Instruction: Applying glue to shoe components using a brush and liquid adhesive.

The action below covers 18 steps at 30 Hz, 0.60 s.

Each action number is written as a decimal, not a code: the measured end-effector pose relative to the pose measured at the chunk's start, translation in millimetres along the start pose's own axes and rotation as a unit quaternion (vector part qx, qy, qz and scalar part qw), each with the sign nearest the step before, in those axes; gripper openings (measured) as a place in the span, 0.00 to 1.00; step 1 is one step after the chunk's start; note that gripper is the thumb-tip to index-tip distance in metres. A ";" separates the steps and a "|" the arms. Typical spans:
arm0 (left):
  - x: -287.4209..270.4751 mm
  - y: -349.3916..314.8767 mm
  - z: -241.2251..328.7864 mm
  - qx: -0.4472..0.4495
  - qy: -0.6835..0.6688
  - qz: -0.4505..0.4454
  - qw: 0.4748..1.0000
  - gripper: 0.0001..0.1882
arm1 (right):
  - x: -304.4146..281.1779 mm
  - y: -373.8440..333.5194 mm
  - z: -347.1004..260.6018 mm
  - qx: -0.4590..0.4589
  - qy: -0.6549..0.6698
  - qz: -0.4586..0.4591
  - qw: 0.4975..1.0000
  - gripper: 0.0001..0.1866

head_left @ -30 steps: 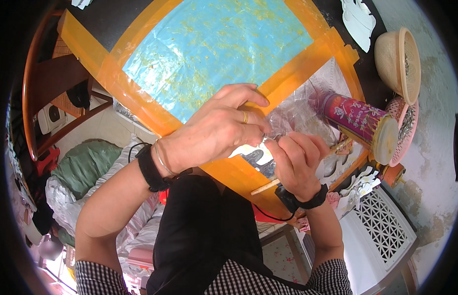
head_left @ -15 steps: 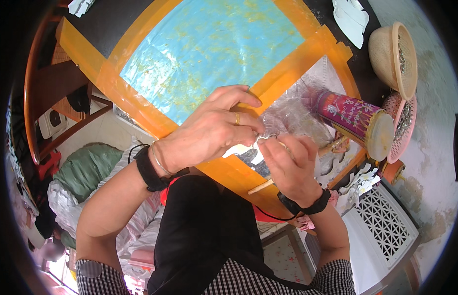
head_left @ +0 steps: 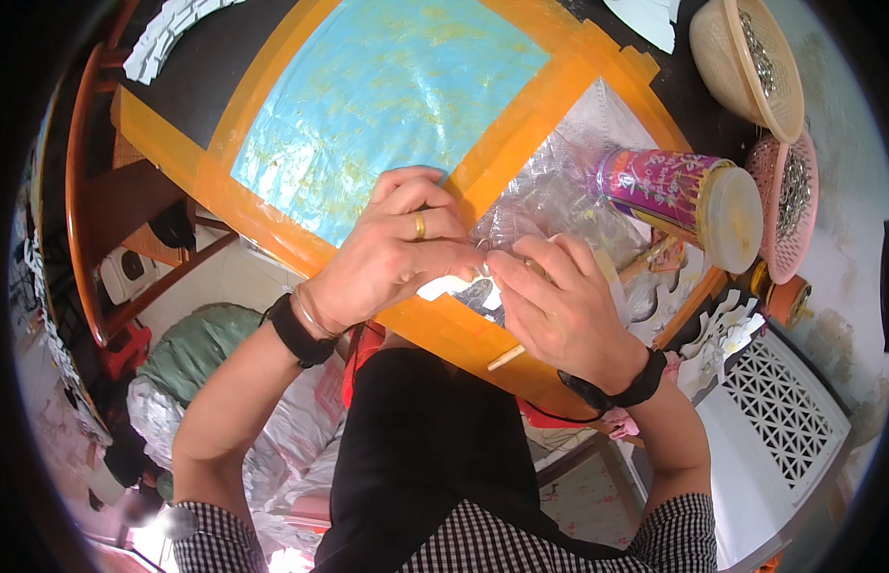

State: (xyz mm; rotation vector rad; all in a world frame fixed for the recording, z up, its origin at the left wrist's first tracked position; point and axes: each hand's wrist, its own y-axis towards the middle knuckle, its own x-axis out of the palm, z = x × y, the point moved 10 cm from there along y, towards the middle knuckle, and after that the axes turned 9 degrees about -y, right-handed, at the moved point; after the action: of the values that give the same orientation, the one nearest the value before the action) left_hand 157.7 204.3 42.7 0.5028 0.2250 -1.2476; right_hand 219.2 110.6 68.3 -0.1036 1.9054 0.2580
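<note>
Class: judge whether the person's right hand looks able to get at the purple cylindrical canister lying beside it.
Probably yes: the right hand is near the purple cylindrical canister, with only crinkled clear plastic sheet between them.

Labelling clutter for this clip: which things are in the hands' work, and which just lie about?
In hand:
- left hand and right hand, fingertips meeting on a small white paper-like piece
- crinkled clear plastic sheet beneath them

Lying about:
- purple printed can, tan lid, on its side
- beige basket
- pink basket
- white cut-outs
</note>
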 end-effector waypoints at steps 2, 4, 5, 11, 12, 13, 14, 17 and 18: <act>-0.7 0.4 3.3 -0.005 0.019 -0.012 1.000 0.16 | -1.5 -1.9 0.4 0.011 -0.006 -0.004 1.000 0.13; -4.9 1.8 8.6 -0.003 0.032 -0.013 0.999 0.17 | -4.8 -1.9 0.9 0.021 -0.010 -0.007 1.000 0.14; -1.8 2.4 11.8 -0.002 0.034 -0.020 0.999 0.17 | -4.7 -1.2 2.3 0.027 0.000 -0.013 1.000 0.15; -9.6 15.2 26.7 -0.015 0.062 0.014 0.998 0.15 | -3.6 -4.4 6.4 0.041 0.008 -0.010 0.999 0.15; -5.2 17.5 26.4 -0.015 0.064 0.009 0.998 0.15 | -0.3 -5.1 6.0 0.037 0.001 -0.024 0.999 0.15; 2.0 17.8 17.0 -0.053 0.047 -0.006 0.997 0.14 | 0.3 -5.9 6.2 0.040 0.004 -0.020 0.999 0.15; 6.7 17.7 8.6 -0.092 0.031 -0.020 0.995 0.13 | 0.2 -7.3 8.4 0.052 0.008 -0.011 0.999 0.15; 6.3 20.9 3.4 -0.104 0.015 -0.045 0.993 0.12 | -1.7 -8.8 11.4 0.071 0.026 -0.002 0.997 0.14; 5.6 23.0 4.5 -0.104 0.017 -0.049 0.993 0.12 | -1.6 -9.0 12.2 0.077 0.038 -0.005 0.996 0.14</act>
State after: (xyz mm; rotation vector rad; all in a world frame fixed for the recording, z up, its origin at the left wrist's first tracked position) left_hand 180.7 202.6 49.8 0.3354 0.4085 -1.2949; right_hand 232.8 104.5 64.8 -0.0199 1.9919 0.0998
